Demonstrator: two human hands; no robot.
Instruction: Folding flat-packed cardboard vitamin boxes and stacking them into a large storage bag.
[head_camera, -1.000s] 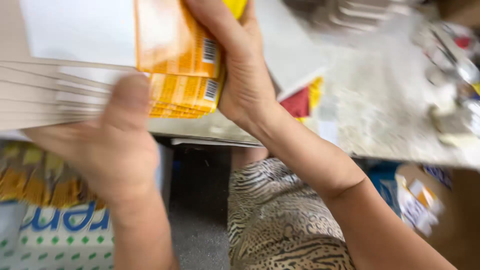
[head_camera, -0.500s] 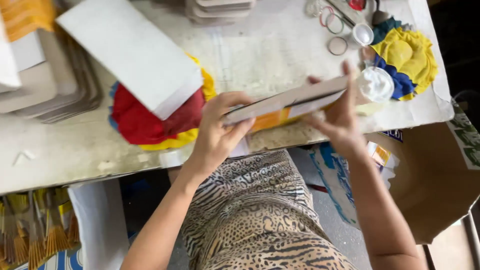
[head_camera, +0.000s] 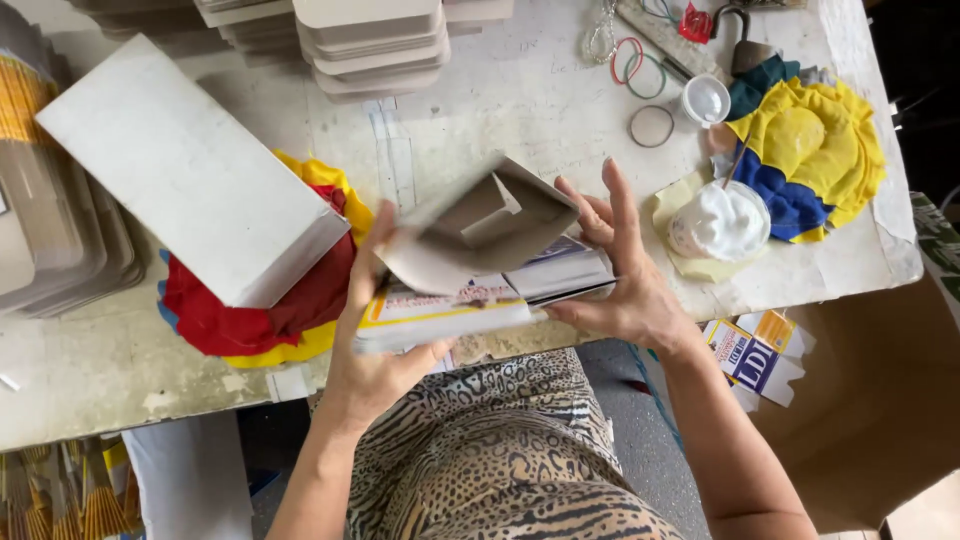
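We hold a flat stack of folded cartons over the near edge of the worktable, between both hands. Our left hand grips the stack's left end, thumb up along a grey flap that stands partly opened on top. Our right hand has its fingers spread, pressing against the stack's right end and the flap. Just left lies a white box on a red and yellow cloth; to the right sits a small tub of white paste.
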